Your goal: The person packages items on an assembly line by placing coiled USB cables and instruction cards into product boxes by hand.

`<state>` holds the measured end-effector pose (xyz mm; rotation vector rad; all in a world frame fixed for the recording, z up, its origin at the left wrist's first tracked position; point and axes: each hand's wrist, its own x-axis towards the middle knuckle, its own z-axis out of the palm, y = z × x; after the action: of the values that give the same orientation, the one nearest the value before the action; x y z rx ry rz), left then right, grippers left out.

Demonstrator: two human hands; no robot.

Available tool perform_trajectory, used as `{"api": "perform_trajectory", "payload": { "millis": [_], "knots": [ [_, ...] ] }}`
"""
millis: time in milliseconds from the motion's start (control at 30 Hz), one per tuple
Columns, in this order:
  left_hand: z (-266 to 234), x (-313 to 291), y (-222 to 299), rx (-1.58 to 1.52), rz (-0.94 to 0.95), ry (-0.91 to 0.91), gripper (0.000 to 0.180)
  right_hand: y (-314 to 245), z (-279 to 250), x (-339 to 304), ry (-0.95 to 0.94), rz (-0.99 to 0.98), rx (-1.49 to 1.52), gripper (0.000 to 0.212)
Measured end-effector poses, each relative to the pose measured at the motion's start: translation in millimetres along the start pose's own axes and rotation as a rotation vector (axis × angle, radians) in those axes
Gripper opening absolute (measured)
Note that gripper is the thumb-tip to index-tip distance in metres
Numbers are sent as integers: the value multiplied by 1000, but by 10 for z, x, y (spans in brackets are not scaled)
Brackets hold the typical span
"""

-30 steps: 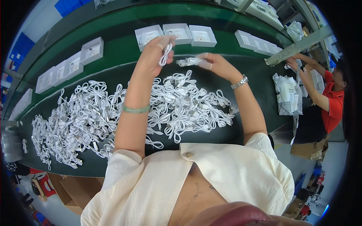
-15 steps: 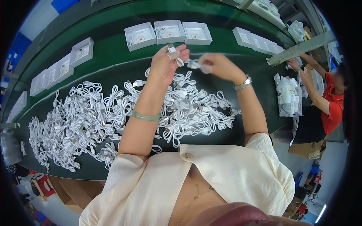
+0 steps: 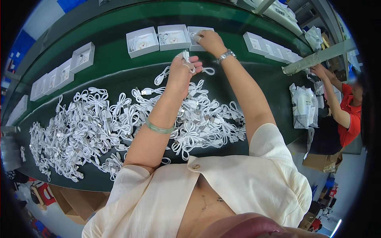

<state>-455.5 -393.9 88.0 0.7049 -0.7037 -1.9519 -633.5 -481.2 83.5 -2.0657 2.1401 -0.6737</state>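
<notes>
over a white box (image 3: 195,47) hangs the right hand (image 3: 209,41), its grip hard to tell, while the left hand (image 3: 181,73) clutches a cable (image 3: 186,56)!

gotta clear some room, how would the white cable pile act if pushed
The white cable pile would probably shift piecemeal, being many separate bundles. It may snag on itself where loops overlap. It likely gives easily, since its cords look thin and curved.

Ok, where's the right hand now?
Head view, upper middle: the right hand is at the rightmost box of the middle three, up and right of the left hand.
</notes>
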Motion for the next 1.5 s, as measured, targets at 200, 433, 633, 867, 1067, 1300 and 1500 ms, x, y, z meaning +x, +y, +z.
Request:
{"api": "perform_trajectory", "payload": {
  "millis": [200, 433, 633, 867, 1067, 1300, 1500],
  "knots": [
    [65, -60, 8, 187, 122, -115, 70, -475, -572, -633, -205, 36, 531, 29],
    [98, -81, -108, 853, 385, -109, 67, -253, -655, -855, -125, 22, 638, 25],
    [80, -99, -161, 1471, 759, -33, 53, 1191, -937, -164, 385, 208, 51, 32],
    [38, -104, -277, 1664, 657, -165, 37, 1937, -762, 115, 122, 308, -335, 29],
    [28, -145, -220, 1650, 578, -133, 24, 1802, -704, -68, 85, 269, -156, 29],
    [9, -49, -175, 1260, 510, -9, 22, 220, -1012, -795, -210, 300, 494, 40],
    [135, -74, -217, 787, 337, -167, 45, -164, -732, -1150, -252, 7, 710, 27]
  ]
}}
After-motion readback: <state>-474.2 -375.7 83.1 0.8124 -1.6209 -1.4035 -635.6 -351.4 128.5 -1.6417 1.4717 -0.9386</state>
